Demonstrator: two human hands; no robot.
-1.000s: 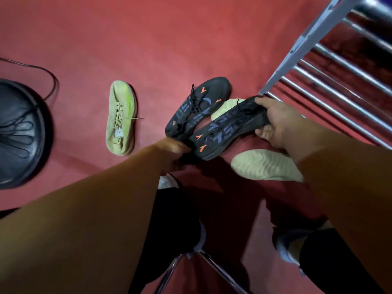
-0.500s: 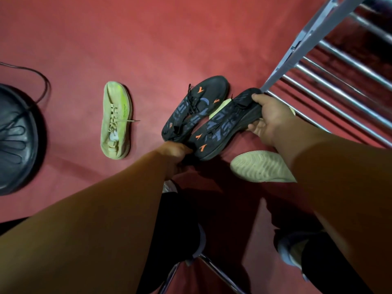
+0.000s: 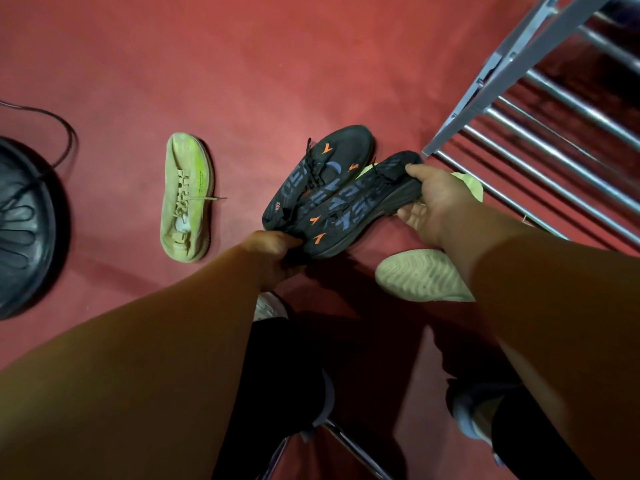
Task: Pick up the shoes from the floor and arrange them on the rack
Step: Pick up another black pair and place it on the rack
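Note:
Two black shoes with orange marks lie side by side on the red floor. My right hand grips the toe end of the nearer black shoe, thumb on top. At the heels, my left hand holds the farther black shoe. A pale green shoe lies upright to the left. Another pale shoe lies sole up under my right forearm. A further pale green shoe peeks out behind my right hand. The metal rack stands at the upper right.
A round black fan base with a cable sits at the left edge. Chrome chair legs and my own feet are at the bottom. Open red floor stretches across the top of the view.
Both hands and the two black shoes have barely moved; the nearer black shoe has shifted slightly against the farther one. The view drifted a little.

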